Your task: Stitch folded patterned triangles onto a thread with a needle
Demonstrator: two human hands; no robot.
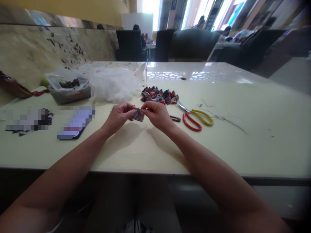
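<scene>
My left hand (119, 116) and my right hand (157, 115) meet just above the cream table (243, 142), both pinching one small patterned fabric piece (138, 115) between their fingertips. Behind my hands lies a pile of several similar colourful fabric pieces (159, 95). Scissors with one red and one yellow handle (195, 118) lie to the right of my right hand. A small dark clip (175, 118) rests on the table right beside my right hand.
White fluffy stuffing (113, 84) sits behind my left hand, next to a clear plastic bag with dark scraps (68, 88). A phone (75, 123) lies at the left, with dark items (28, 120) beyond it. Dark chairs (130, 45) and seated people are past the table's far edge.
</scene>
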